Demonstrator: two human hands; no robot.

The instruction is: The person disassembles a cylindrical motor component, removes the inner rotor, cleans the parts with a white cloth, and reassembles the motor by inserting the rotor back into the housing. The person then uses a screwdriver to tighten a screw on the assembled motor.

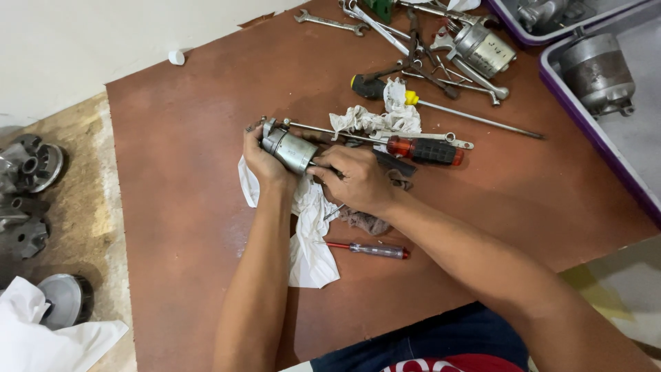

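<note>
From the head camera, both hands meet over a brown board laid on the floor. The left hand is curled closed around the far end of a small silver motor cylinder, fingers wrapped over its capped end. The right hand is closed too, its fingertips pinched at the near end of the cylinder (what sits between those fingertips is hidden). The cylinder is held just above a white rag spread under the wrists.

Just beyond the right hand lies a red-and-black handled screwdriver, next to a crumpled white cloth. A slim red-tipped tester screwdriver lies on the board near the right forearm. A yellow-and-black screwdriver rests farther up, below a heap of wrenches and a second silver motor body.

At the top right, a purple-rimmed tray holds a grey metal drum-shaped part; a second tray behind it holds another metal piece, only partly in view.
</note>
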